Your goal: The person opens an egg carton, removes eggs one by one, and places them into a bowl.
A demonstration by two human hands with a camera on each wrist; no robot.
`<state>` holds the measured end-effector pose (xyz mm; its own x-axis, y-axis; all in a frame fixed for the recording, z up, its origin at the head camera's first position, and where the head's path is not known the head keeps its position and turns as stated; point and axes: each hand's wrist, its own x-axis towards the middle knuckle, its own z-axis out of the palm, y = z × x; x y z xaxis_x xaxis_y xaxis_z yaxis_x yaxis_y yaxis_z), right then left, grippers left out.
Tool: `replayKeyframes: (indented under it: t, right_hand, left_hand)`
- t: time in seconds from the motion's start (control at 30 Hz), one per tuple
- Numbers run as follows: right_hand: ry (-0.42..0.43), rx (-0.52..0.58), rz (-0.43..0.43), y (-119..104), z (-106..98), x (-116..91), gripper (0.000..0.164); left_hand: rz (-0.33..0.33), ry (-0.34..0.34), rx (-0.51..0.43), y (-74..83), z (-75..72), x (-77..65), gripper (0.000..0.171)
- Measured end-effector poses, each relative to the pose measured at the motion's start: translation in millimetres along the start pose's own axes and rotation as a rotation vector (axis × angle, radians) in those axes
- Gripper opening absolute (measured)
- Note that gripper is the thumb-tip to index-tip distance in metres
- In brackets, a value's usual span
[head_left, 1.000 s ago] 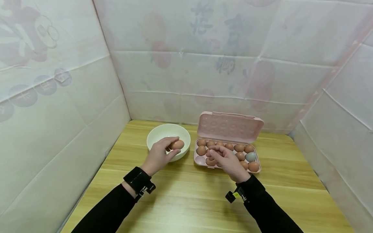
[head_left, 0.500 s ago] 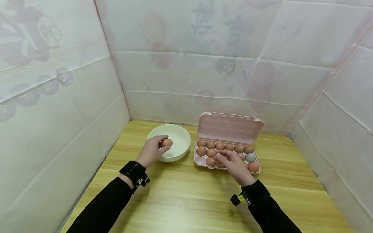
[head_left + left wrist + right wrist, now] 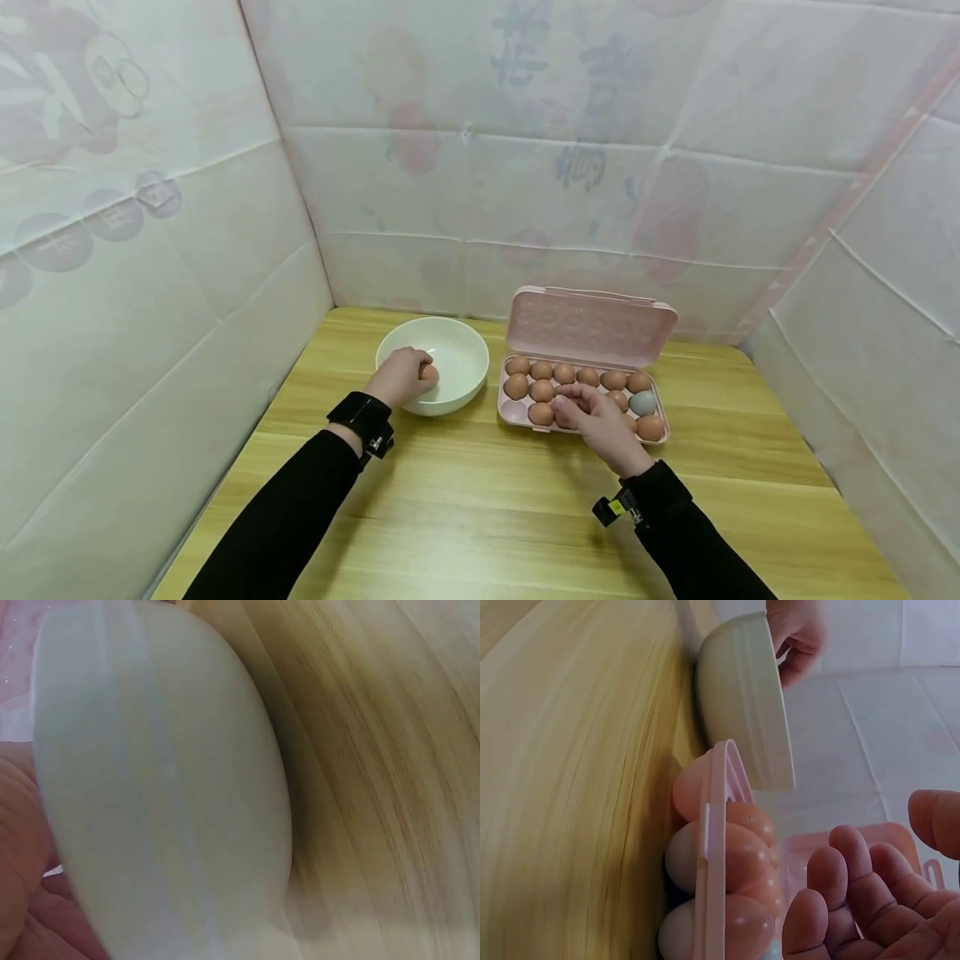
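In the head view my left hand [image 3: 394,378] reaches over the near-left rim of a cream-white bowl [image 3: 467,358]. Its fingers and thumb grip a brown egg [image 3: 429,374], held low inside the bowl. The left wrist view is mostly filled by the bowl's outer wall [image 3: 187,772], which hides the egg. My right hand [image 3: 607,427] hovers over the front of a pink egg carton [image 3: 513,412], covering part of its eggs. Seen in the right wrist view, the right hand's fingers [image 3: 849,847] are loosely bent with nothing between them and the thumb.
Brown eggs and one pale blue-green egg [image 3: 642,403] fill most of the carton; its front-left cup is bare. The carton's raised lid [image 3: 592,330] stands at the back. Printed white sheets [image 3: 480,192] enclose the wooden table [image 3: 465,517].
My left hand has carried the egg leftward and down into the bowl. The right hand shifted slightly right over the carton, then stayed nearly still.
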<state>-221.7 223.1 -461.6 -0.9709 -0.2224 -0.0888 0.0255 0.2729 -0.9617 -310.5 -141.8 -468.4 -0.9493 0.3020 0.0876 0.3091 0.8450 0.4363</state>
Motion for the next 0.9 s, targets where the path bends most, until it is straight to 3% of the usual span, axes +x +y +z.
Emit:
replayKeyframes:
  t: [0.37,0.73,0.9]
  right_hand:
    - [0.062,-0.303,-0.136,7.7,4.4,4.1,0.038]
    - [0.083,-0.372,-0.169,7.3,7.0,4.7,0.037]
    - [0.073,-0.39,-0.172,6.6,5.4,4.5,0.037]
  left_hand:
    - [-0.037,-0.026,0.01,1.9,0.2,1.7,0.029]
    - [-0.077,-0.069,0.049,3.4,0.3,3.8,0.017]
    - [-0.08,-0.087,0.063,3.3,2.8,6.2,0.022]
